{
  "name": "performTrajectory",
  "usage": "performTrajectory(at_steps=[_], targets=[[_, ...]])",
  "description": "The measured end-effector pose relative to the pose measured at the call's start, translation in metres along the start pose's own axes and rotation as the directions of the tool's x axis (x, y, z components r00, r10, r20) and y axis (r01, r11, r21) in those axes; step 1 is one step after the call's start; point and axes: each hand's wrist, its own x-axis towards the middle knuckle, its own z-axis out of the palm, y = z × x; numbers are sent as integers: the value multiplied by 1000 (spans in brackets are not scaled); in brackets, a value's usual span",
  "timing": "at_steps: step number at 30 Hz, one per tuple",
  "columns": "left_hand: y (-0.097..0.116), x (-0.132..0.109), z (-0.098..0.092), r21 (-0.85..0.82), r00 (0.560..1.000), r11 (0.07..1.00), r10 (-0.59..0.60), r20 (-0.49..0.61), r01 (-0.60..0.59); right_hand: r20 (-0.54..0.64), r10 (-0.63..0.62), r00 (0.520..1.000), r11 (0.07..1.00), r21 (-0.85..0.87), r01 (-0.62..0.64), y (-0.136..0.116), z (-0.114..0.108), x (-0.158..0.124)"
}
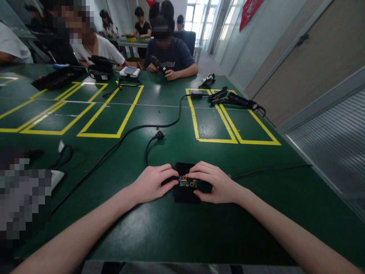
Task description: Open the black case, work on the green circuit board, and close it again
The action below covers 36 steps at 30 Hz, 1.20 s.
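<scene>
A small circuit board [188,183] with copper-coloured rings sits over a black casing [186,196] on the green table [137,236]. My left hand [155,182] pinches the board's left end between thumb and fingers. From the right, my right hand [215,182] grips the board's right part, its fingers over the top and the thumb at the near side. A black cable runs beside my left hand to a plug [160,135] lying just beyond the hands. Part of the casing is hidden under my right hand.
Yellow tape rectangles [98,135] mark the table. A long black cable [137,127] crosses it to an adapter [196,96]. Black devices [234,99] lie at the back right. A person [172,53] opposite holds a dark tool [157,63]. Pixelated shapes cover the left edge.
</scene>
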Motion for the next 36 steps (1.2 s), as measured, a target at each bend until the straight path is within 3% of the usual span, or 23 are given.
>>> performTrajectory(at_steps=[8,17,28,36], targets=[[-20,-9,-3,13,998,1000,-26,-49,27,-35,-32,999,999,-39,31,3,9,3],[-28,-29,-2,144,995,987,-54,-85,66,48,47,998,996,-77,-43,-4,13,14],[-33,-16,-7,117,995,990,-69,-67,76,-51,100,994,993,-55,-103,-3,15,16],[-29,-14,-12,30,986,987,-154,-58,156,-90,87,992,993,-71,-93,-1,18,15]])
